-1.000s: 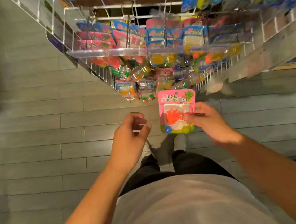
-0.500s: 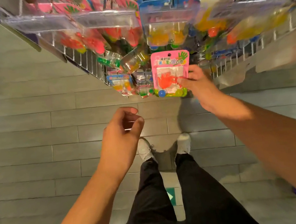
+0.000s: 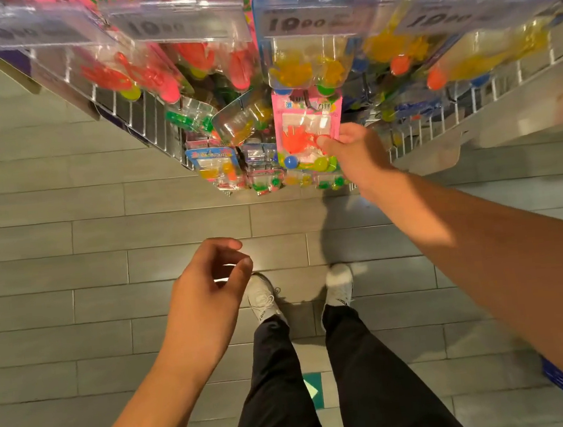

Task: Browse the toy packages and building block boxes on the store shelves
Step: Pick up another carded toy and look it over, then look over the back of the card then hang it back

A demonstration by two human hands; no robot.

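Pink toy package (image 3: 307, 121), seemingly light, stiff card, is pinched at its lower edge by the right hand (image 3: 357, 157); left hand (image 3: 206, 303) hangs loosely curled, empty.

Pink blister pkg (image 3: 309, 121): orange hand toy, blue ball inside; upright, at wire rack front, below yellow-toy pkgs (image 3: 307, 63) hanging w/ other toy pkgs.

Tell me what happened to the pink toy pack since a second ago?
The right hand carried the pink toy package up and away from the body, in among the hanging packs on the wire rack. Its top now sits just under the clear price tag holder. The grip on its right edge stayed the same. The left hand stayed loosely curled, holding nothing.
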